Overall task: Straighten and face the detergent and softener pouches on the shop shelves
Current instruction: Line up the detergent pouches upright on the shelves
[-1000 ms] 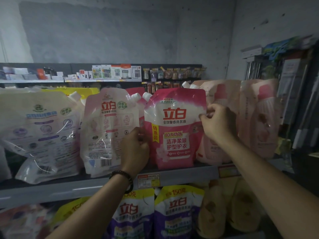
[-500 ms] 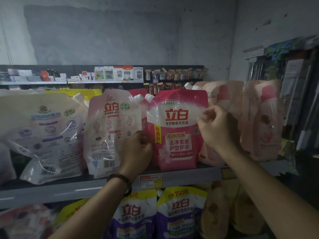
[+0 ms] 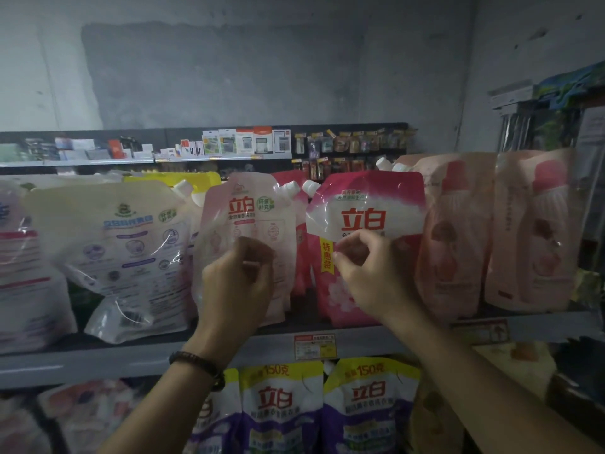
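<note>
Deep-pink pouch [image 3: 366,224] stands upright, front-facing, beside pale-pink pouch [image 3: 248,224].

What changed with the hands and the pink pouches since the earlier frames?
The right hand left the right edge of the dark pink pouch, which it pinched, and moved left across its front. The left hand shifted from that pouch's left edge to in front of the pale pink pouch. Both have curled fingers; any grip is unclear. The pouches stand as before.
</note>
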`<state>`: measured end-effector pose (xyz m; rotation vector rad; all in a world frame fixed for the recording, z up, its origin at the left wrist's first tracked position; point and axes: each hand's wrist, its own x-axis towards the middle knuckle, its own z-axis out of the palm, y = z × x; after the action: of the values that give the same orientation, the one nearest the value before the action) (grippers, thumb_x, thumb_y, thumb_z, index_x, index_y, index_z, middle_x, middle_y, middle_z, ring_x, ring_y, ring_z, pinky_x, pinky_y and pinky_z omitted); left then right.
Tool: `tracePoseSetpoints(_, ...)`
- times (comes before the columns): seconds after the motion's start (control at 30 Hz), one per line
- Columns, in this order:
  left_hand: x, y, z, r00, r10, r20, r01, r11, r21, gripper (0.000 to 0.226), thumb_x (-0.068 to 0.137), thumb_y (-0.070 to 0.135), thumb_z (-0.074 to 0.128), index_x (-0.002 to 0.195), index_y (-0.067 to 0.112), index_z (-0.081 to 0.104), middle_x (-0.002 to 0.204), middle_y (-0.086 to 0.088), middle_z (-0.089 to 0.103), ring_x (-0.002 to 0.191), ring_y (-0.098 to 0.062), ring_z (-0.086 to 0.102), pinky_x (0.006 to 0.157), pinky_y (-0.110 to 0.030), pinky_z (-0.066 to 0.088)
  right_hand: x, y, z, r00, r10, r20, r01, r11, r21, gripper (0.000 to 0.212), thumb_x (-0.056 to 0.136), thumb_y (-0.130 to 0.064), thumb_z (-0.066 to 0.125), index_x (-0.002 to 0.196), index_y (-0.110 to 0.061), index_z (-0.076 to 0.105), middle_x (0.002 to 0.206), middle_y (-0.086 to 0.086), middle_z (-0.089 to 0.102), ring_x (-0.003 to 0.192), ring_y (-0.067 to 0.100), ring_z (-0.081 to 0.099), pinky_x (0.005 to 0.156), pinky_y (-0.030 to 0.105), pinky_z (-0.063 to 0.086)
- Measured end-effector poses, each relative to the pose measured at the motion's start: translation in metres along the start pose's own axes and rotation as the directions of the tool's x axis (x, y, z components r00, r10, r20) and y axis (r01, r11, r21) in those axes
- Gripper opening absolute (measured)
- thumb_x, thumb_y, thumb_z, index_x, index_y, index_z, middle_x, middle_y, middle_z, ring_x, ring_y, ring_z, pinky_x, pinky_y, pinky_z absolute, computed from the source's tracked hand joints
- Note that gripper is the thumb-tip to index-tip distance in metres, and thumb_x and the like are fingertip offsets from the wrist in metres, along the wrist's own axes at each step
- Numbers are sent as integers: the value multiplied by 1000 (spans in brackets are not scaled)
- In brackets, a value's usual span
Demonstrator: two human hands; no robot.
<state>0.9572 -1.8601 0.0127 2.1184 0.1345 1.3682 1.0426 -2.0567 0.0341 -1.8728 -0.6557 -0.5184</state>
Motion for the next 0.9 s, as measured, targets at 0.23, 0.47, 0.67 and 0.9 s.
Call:
tracePoseSetpoints(0.23, 6, -27, -39, 960, 58, -275, -25, 992, 121, 29, 92, 14, 77, 114, 13, 58, 110, -3, 54, 93, -24, 57, 76, -45, 57, -8, -15, 28, 995, 6, 100, -8, 1000, 27, 6, 96, -22, 75, 94, -26, 71, 82, -14, 71, 74, -8, 66, 58, 2, 44)
tracePoseSetpoints(0.47, 16, -62, -46, 986, -162, -36, 166, 980, 112, 35, 100, 34, 68, 133, 26, 58, 117, 3, 72, 101, -21, 71, 85, -46, 61, -11, -26, 46, 986, 3, 164, -11, 999, 50, 7, 98, -22, 72, 104, -24, 71, 84, -12, 72, 69, -4, 67, 52, 7, 46)
tracePoseSetpoints(0.67, 23, -66, -41, 966, -248, 73, 244, 968, 64, 28, 107, 44, 58, 125, 26, 69, 95, 14, 72, 84, 3, 63, 62, -21, 45, -19, -37, 59, 925, -23, 379, 25, 1000, 0, 54, 98, -36, 73, 148, -29, 54, 146, -8, 59, 134, 11, 56, 106, 25, 48)
tracePoseSetpoints(0.9, 25, -75, -39, 947, -320, 24, 320, 947, -8, 38, 108, 50, 55, 94, 24, 79, 81, 11, 76, 76, -5, 69, 59, -19, 46, -26, -46, 70, 914, -86, 397, 81, 996, 30, 64, 99, -37, 73, 155, -28, 45, 155, -10, 48, 129, 1, 42, 99, 12, 31)
